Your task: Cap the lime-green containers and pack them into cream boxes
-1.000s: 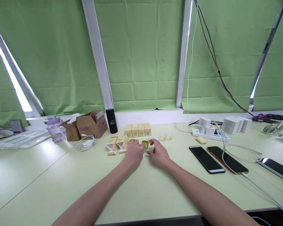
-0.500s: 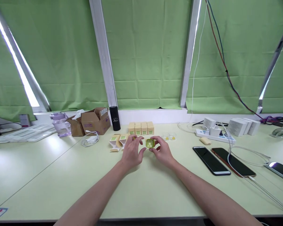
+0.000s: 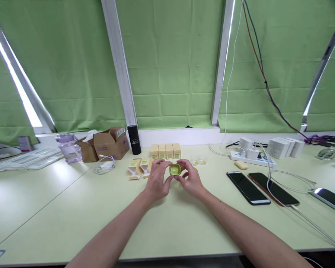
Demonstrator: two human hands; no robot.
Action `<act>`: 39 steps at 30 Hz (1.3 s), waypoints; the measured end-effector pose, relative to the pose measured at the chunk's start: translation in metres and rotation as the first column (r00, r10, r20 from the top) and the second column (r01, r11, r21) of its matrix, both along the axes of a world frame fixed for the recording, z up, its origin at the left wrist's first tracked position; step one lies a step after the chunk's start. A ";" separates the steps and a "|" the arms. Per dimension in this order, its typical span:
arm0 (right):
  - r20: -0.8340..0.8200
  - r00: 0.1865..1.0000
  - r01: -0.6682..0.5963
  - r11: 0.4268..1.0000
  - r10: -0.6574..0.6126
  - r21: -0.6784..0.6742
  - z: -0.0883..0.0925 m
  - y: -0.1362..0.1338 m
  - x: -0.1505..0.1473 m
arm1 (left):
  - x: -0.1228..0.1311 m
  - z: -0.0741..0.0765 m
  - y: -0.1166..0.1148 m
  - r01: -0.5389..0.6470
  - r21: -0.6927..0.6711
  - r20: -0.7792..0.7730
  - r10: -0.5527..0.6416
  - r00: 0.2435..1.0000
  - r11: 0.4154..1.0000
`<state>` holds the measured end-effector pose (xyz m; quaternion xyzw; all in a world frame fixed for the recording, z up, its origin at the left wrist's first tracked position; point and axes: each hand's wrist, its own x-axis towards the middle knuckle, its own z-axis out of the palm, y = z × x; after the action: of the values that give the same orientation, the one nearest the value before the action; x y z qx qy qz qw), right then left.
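A small olive-green case point(image 3: 175, 169), squarish with rounded corners and a hollow inside, is held above the table between my two hands. My left hand point(image 3: 158, 179) has its thumb and fingertips closed at the left edge. My right hand point(image 3: 190, 178) grips the right edge in the same way. Behind my left hand stand two opened cardboard boxes point(image 3: 135, 168), partly hidden by it. A row of several closed tan boxes point(image 3: 165, 150) with green labels is just beyond. Right of these lie clear round plastic pieces point(image 3: 198, 160) with yellow spots.
On the left are an open brown carton point(image 3: 111, 144), a black cylinder point(image 3: 134, 140), a purple bottle point(image 3: 69, 148) and a coiled white cable point(image 3: 104, 165). To the right lie phones point(image 3: 248, 188), a power strip point(image 3: 252, 159), white boxes point(image 3: 284, 147) and loose cables.
My left hand has come in to the green case, and its fingertips now touch the left edge. My right hand still holds the other side. The camera view has shifted slightly.
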<state>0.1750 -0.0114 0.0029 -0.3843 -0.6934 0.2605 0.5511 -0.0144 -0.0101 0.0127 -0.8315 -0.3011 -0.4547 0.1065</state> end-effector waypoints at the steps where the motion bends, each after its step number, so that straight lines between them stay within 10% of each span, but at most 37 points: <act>1: 0.002 1.000 0.003 1.000 -0.003 -0.003 0.000 0.000 0.000 | 0.000 0.000 0.001 0.000 -0.014 0.014 0.000 1.000 1.000; 25: 0.121 0.993 -0.028 0.995 0.016 0.096 -0.007 0.003 0.001 | 0.004 -0.004 0.010 0.015 -0.319 0.281 0.079 0.957 0.948; 39: 0.187 0.974 0.092 0.977 -0.129 0.194 -0.017 0.011 -0.001 | 0.015 -0.008 0.011 0.350 -0.586 0.507 -0.006 0.862 0.731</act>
<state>0.1737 -0.0004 -0.0141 -0.3936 -0.7435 0.1245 0.5261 0.0007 0.0013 0.0047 -0.7034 -0.3746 -0.5145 -0.3165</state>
